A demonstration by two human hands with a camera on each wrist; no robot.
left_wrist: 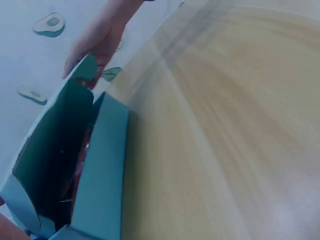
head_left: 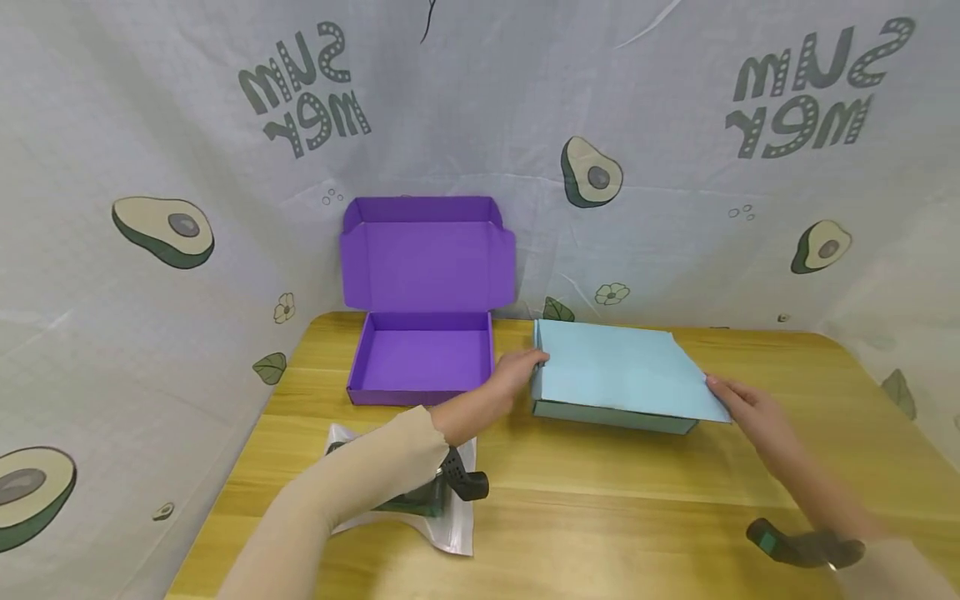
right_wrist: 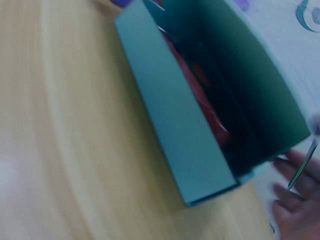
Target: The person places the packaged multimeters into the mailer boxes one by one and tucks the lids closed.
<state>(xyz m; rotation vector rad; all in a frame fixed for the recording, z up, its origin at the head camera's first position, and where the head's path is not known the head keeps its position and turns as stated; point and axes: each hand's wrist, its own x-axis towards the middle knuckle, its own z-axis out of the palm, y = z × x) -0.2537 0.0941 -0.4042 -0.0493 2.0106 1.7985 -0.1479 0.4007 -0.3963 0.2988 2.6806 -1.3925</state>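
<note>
A light blue cardboard box (head_left: 615,367) stands on the table with its lid lowered over it but still apart from the front wall. My left hand (head_left: 516,372) holds the lid's left side near the edge. At the lid's front right corner, my right hand (head_left: 753,414) pinches the edge, its fingers partly hidden. Through the gap, the right wrist view shows a red, shiny-looking thing (right_wrist: 207,112) inside; its kind is unclear. The box's front wall (left_wrist: 102,170) faces the left wrist camera.
A purple box (head_left: 427,358) with its lid raised stands at the back left. Below my left forearm lies a clear plastic bag (head_left: 453,533) with a dark thing in it, partly covered by the sleeve. A patterned cloth (head_left: 480,100) hangs behind the wooden table (head_left: 600,533).
</note>
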